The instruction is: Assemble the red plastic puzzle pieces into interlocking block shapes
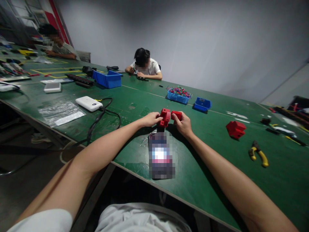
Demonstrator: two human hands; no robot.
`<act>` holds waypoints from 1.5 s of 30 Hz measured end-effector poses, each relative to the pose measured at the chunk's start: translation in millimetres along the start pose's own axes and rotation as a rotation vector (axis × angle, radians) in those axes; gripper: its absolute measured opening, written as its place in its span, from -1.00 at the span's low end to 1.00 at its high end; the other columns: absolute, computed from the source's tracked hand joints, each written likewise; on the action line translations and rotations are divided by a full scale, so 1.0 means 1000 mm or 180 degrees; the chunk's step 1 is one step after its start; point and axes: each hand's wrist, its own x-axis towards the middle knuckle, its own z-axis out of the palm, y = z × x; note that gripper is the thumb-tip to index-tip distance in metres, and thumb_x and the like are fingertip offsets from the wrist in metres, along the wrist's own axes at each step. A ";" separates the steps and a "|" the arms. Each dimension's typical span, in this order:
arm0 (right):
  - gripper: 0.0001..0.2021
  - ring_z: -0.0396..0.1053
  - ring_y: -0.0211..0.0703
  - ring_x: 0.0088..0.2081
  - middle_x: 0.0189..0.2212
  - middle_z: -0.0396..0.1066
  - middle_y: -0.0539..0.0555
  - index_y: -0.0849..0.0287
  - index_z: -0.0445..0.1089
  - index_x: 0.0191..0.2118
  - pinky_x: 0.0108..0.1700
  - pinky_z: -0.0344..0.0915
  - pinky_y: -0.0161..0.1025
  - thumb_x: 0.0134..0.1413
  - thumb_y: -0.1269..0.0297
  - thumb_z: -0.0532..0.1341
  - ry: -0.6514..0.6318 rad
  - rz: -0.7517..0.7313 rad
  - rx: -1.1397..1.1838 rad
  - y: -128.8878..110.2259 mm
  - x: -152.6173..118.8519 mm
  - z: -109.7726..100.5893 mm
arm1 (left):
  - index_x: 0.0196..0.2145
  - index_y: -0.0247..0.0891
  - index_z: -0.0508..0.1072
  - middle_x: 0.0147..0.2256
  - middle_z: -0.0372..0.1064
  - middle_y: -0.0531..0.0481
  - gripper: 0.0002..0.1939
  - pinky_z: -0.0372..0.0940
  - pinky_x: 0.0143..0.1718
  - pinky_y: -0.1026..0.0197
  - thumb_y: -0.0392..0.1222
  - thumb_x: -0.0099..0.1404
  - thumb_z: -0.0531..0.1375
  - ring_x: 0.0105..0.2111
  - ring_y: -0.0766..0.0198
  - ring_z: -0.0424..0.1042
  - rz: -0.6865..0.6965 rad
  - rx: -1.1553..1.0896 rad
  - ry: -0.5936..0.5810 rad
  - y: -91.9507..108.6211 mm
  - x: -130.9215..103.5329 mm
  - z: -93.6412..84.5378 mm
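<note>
My left hand (152, 119) grips a red block-shaped part (165, 118) with notches, held just above the green table (207, 180). In my right hand (184, 124) is a second, smaller red piece (176, 114), close to the right side of the first, with a narrow gap between them. Below both hands a phone (161, 156) lies on the table, its screen blurred out. Another red part (236, 130) rests to the right of my right hand, and pliers with yellow handles (258, 154) lie beyond it.
A blue bin of colourful small pieces (178, 96), a small blue bin (202, 104) and a larger blue bin (107, 79) stand farther back. A white device (88, 103) with black cables is at left. One person (147, 66) sits across the table, another at far left.
</note>
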 end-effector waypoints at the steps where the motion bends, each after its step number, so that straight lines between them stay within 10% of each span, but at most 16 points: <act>1: -0.67 0.28 -0.24 -0.56 -0.57 0.34 -0.05 0.17 0.33 -0.32 -0.45 0.22 -0.28 0.12 -0.04 0.15 -0.0036 0.0042 0.0074 0.000 0.000 0.000 | -0.23 -0.39 0.43 -0.27 0.44 -0.12 -0.67 0.22 -0.30 0.26 -0.07 0.30 0.03 -0.32 0.22 0.37 0.0000 -0.0001 -0.0004 0.000 0.000 0.000; 38: -0.79 0.31 -0.20 -0.38 -0.39 0.35 -0.02 0.12 0.22 -0.23 -0.25 0.27 -0.22 0.03 0.21 0.20 0.0065 -0.0192 0.0106 0.002 0.000 0.002 | -0.24 -0.39 0.42 -0.27 0.45 -0.13 -0.68 0.21 -0.30 0.26 -0.08 0.30 0.02 -0.32 0.22 0.38 0.0016 0.0024 -0.0049 0.000 0.000 0.000; 45: -0.62 0.27 -0.30 -0.59 -0.52 0.33 -0.07 0.15 0.20 -0.09 -0.54 0.22 -0.33 0.06 0.03 0.19 0.0294 0.0347 0.0931 -0.015 0.008 0.007 | -0.23 -0.39 0.42 -0.27 0.45 -0.13 -0.67 0.23 -0.27 0.24 -0.06 0.30 0.02 -0.30 0.20 0.38 0.0029 -0.0033 0.0031 -0.003 0.000 0.002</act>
